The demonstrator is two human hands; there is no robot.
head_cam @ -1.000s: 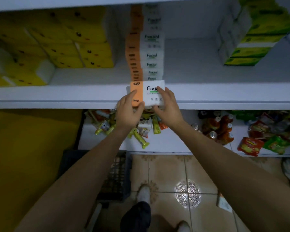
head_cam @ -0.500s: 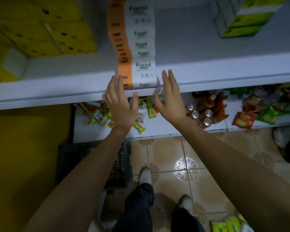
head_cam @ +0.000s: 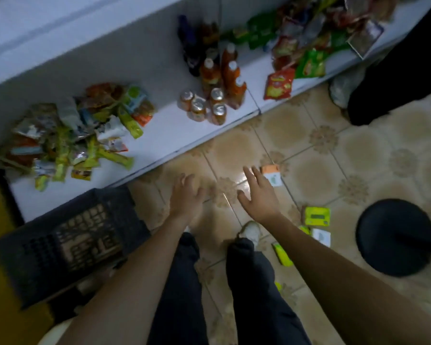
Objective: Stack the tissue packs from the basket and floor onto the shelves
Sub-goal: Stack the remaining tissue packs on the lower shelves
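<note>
I look down at the tiled floor. An orange-and-white tissue pack [head_cam: 272, 175] lies on the tiles just right of my right hand [head_cam: 258, 192], which hovers open and holds nothing. My left hand [head_cam: 186, 195] is blurred, fingers spread, also without anything in it. More packs lie further right: a yellow-green pack [head_cam: 317, 216], a white pack [head_cam: 321, 237] and a green pack [head_cam: 282, 254] by my right leg. The dark plastic basket [head_cam: 35, 247] stands at the lower left on the floor. The upper shelves are out of view.
The white bottom shelf [head_cam: 169, 128] holds a heap of snack packets [head_cam: 70, 135], bottles and cans [head_cam: 212, 93], and more snack bags [head_cam: 306, 43]. A black round stool [head_cam: 396, 236] stands at the right. My feet and legs are at the bottom centre.
Both hands let go of the orange-and-white pack on the upper shelf and dropped toward the floor. My view swung down from the shelf to the tiles.
</note>
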